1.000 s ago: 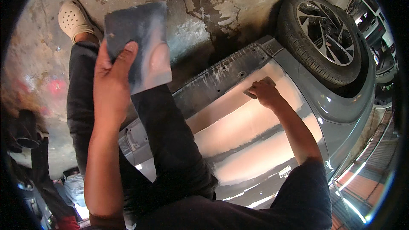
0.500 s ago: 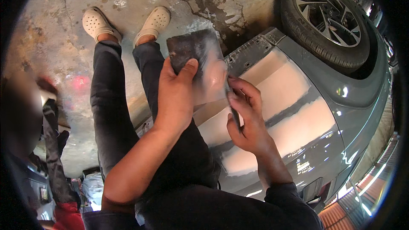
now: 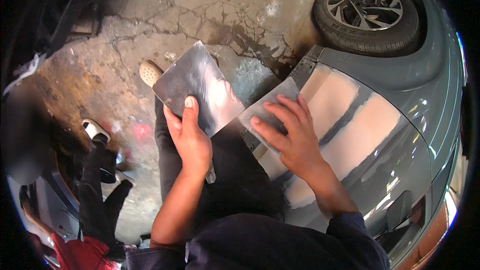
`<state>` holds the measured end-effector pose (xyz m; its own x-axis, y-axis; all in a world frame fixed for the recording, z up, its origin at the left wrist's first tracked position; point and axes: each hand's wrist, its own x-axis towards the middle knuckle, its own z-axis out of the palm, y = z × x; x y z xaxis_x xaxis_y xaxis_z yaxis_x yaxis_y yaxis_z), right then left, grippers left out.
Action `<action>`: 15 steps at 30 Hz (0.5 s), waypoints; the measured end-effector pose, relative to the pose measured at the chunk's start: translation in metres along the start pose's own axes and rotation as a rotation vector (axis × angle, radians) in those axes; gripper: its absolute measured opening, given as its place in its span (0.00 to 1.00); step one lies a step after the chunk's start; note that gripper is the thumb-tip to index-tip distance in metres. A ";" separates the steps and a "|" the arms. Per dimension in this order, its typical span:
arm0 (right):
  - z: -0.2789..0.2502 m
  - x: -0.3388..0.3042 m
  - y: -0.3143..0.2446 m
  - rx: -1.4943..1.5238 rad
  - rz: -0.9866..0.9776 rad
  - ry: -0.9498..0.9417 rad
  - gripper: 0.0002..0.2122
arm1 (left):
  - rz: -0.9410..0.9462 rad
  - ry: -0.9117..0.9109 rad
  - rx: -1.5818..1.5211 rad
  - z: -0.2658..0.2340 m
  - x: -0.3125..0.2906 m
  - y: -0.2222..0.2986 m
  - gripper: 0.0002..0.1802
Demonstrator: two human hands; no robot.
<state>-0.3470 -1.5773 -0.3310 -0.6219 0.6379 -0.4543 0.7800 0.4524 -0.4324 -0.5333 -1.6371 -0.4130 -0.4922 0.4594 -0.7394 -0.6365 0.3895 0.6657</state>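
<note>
My left hand grips a dark, flat square plate by its near edge, thumb on top. Pinkish paste is smeared over the plate's right part. In my right hand is a thin grey rectangular spreader, its face turned up under my fingers. The spreader's left edge is close to the plate's right corner; I cannot tell if they touch. Just beyond my right hand, the grey car door carries broad patches of pale pink filler.
The car's front wheel is at the far right, with a side mirror at the lower right. Cracked concrete floor spreads ahead. At the lower left is another person in a red top and dark trousers, beside another vehicle.
The view has shifted. My right hand has turned the spreader from edge-on to flat and moved away from the plate's middle. The plate has tilted, and its paste shows more clearly.
</note>
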 end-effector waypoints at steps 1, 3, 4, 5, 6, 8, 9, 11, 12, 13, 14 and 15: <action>-0.004 0.001 -0.009 0.007 -0.017 0.018 0.29 | 0.033 -0.008 0.018 0.002 -0.006 0.005 0.23; -0.011 0.001 -0.020 0.017 -0.042 0.044 0.29 | 0.095 -0.021 0.050 0.006 -0.016 0.014 0.23; -0.014 0.000 -0.023 0.022 -0.045 0.053 0.28 | 0.109 -0.029 0.066 0.006 -0.021 0.017 0.23; -0.016 0.000 -0.026 0.026 -0.047 0.061 0.27 | 0.121 -0.035 0.081 0.005 -0.026 0.020 0.23; -0.017 0.000 -0.029 0.030 -0.049 0.067 0.26 | 0.131 -0.041 0.097 0.005 -0.030 0.022 0.23; -0.006 -0.001 -0.033 0.016 -0.083 0.040 0.23 | 0.173 -0.049 0.080 0.006 -0.038 0.020 0.24; -0.001 -0.001 -0.034 0.009 -0.099 0.025 0.21 | 0.191 -0.053 0.071 0.005 -0.039 0.019 0.24; 0.003 -0.010 -0.039 0.001 -0.122 -0.142 0.23 | 0.144 -0.008 0.150 -0.003 -0.033 0.015 0.26; 0.005 -0.013 -0.040 -0.003 -0.130 -0.229 0.24 | 0.116 0.013 0.189 -0.008 -0.027 0.013 0.27; 0.021 -0.022 -0.034 0.097 -0.077 -0.274 0.26 | 0.146 -0.009 0.122 -0.010 -0.018 0.019 0.25; 0.033 -0.031 -0.029 0.305 0.043 -0.287 0.26 | 0.178 -0.020 0.056 -0.014 -0.010 0.025 0.22; 0.042 -0.038 -0.024 0.507 0.171 -0.294 0.27 | 0.211 -0.017 0.131 -0.023 0.005 0.024 0.22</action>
<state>-0.3447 -1.6384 -0.3362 -0.5405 0.4443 -0.7145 0.7846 -0.0405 -0.6187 -0.5642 -1.6440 -0.4029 -0.5951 0.5548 -0.5813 -0.4378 0.3827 0.8135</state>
